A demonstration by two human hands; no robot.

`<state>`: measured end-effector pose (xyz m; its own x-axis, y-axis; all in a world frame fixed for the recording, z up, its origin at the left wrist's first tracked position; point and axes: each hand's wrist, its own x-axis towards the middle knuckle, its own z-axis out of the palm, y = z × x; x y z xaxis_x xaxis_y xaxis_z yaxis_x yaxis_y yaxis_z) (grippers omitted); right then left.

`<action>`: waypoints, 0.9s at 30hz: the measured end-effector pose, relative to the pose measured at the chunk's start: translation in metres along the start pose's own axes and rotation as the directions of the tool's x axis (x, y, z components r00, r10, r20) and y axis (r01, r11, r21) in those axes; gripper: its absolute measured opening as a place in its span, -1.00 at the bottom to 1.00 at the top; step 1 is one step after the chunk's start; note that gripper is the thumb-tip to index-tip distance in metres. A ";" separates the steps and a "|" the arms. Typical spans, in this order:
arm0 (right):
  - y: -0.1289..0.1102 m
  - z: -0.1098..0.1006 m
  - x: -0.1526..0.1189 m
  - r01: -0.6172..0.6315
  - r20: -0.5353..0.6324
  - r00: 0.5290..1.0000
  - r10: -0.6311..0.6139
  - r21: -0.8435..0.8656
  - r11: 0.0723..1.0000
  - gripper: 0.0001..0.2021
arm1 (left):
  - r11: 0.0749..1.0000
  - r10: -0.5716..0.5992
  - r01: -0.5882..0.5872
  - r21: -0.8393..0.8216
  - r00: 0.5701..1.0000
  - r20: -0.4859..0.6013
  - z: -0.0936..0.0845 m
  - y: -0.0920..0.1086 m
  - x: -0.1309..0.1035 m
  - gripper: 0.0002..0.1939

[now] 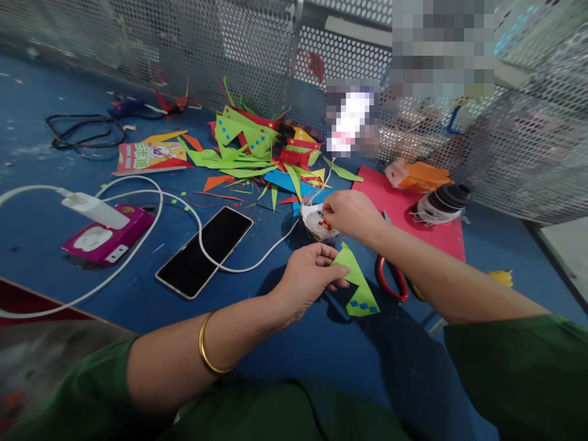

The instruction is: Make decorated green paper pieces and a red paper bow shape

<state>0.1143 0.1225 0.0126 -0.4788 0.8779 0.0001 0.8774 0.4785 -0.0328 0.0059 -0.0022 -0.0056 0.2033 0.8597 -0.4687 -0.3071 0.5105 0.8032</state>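
Green paper piece (350,267) sits in the left hand (305,278).

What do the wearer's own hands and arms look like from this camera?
The left hand and right hand are bare, with no gloves. Dark green sleeves cover the upper arms, leaving both forearms uncovered. A smooth, gold-coloured bangle circles the left wrist; the right wrist shows no band. No markings or cables are visible on either arm.
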 end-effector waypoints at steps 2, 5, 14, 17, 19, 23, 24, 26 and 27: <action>0.002 0.000 -0.001 -0.012 -0.021 1.000 0.013 0.048 0.999 -0.84 | 1.000 0.005 -0.005 -0.004 1.000 -0.002 0.000 0.000 0.000 -0.83; 0.007 -0.002 -0.001 -0.034 -0.042 0.998 0.041 0.146 0.989 -0.84 | 1.000 0.009 -0.009 -0.006 1.000 -0.007 0.000 0.001 -0.001 -0.83; 0.012 -0.026 -0.025 -0.204 0.072 0.970 0.232 0.760 0.618 -0.85 | 0.999 0.035 -0.035 -0.002 0.999 -0.001 -0.003 0.000 0.003 -0.84; 0.010 -0.035 -0.051 -0.204 0.094 0.964 0.248 0.861 0.467 -0.83 | 0.999 0.039 -0.039 0.005 0.999 -0.010 -0.002 0.001 0.003 -0.83; 0.008 -0.035 -0.065 -0.176 0.073 0.967 0.243 0.884 0.433 -0.83 | 0.999 0.041 -0.041 0.014 0.999 -0.015 -0.001 0.001 0.001 -0.82; 0.007 -0.022 -0.069 -0.141 -0.090 0.946 0.313 0.753 0.643 -0.84 | 0.998 0.040 -0.040 0.042 0.999 0.000 0.001 0.000 -0.001 -0.84; 0.007 -0.019 -0.065 -0.154 -0.142 0.938 0.315 0.647 0.747 -0.85 | 0.998 0.041 -0.041 0.047 0.999 0.004 0.001 0.000 -0.001 -0.84; 0.007 -0.014 -0.055 -0.175 -0.208 0.936 0.282 0.420 0.890 -0.87 | 0.997 0.049 -0.049 0.054 0.999 0.002 0.001 -0.001 0.000 -0.85; 0.007 -0.013 -0.049 -0.175 -0.216 0.942 0.258 0.340 0.924 -0.88 | 0.997 0.057 -0.057 0.056 0.998 -0.003 0.001 -0.001 0.000 -0.85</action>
<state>0.1441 0.0831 0.0253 -0.2180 0.9536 0.2078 0.8847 0.2830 -0.3704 0.0067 -0.0024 -0.0063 0.1826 0.8874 -0.4233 -0.2653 0.4590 0.8479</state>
